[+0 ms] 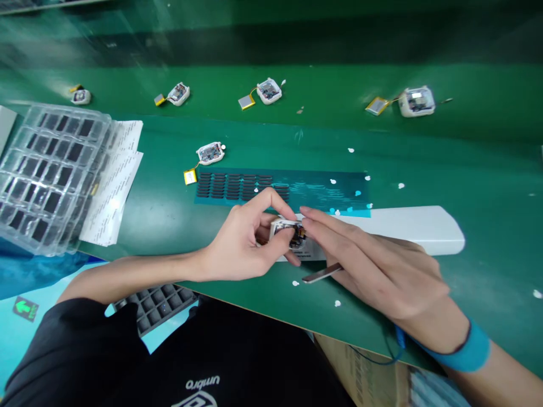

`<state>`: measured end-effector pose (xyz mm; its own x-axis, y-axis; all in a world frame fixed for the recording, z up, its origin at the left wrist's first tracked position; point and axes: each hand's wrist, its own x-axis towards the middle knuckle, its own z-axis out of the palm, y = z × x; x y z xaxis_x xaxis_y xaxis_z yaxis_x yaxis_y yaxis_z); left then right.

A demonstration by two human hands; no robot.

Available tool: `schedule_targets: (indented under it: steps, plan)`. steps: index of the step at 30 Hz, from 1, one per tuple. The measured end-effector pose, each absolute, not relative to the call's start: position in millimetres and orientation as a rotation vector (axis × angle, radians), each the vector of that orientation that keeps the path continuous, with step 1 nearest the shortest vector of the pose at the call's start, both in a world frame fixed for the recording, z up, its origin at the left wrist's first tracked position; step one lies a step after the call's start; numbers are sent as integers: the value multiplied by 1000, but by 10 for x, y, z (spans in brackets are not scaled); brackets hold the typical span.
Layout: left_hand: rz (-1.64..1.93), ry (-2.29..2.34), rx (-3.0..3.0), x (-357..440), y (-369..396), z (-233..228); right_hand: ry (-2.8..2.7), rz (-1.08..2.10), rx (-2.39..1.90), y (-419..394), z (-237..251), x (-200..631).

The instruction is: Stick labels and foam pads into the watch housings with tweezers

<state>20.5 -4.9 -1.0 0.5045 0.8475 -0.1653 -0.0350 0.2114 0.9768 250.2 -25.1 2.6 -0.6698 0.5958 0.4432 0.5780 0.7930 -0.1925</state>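
Left hand: your left hand [244,240] pinches the small white plastic open-cased device [285,230] in a closed grip, just above the green table [169,220].
Right hand: your right hand [382,265] has fingertips on the device, its grip clasping thin metal tweezers [320,275].

Matt green table mat [424,158], glossy clear plastic tray [46,169], white plastic casing [283,227].

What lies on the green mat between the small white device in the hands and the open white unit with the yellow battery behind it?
Head view: the blue sheet of dark pads lies between them.
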Motion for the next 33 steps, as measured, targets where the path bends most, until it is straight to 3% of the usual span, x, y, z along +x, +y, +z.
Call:
schedule_targets:
  steps: [8, 15, 21, 30, 33]
  plan:
    - [945, 930, 1538, 221, -126, -83, -2437, -95, -914, -262, -55, 2364]
    - [943, 874, 1556, 180, -82, -15, -2009, 563, -1105, -205, -6, 2223]
    - [933, 839, 1716, 184, -78, -52, -1798, 926, -1187, -177, -18, 2216]
    - [994, 865, 2021, 170, -44, -57, -1625, 1096, -1217, -54, 96, 2386]
    - [869, 870, 2223, 138, -25, -125, -1616, 988, -1244, 53, 83, 2534]
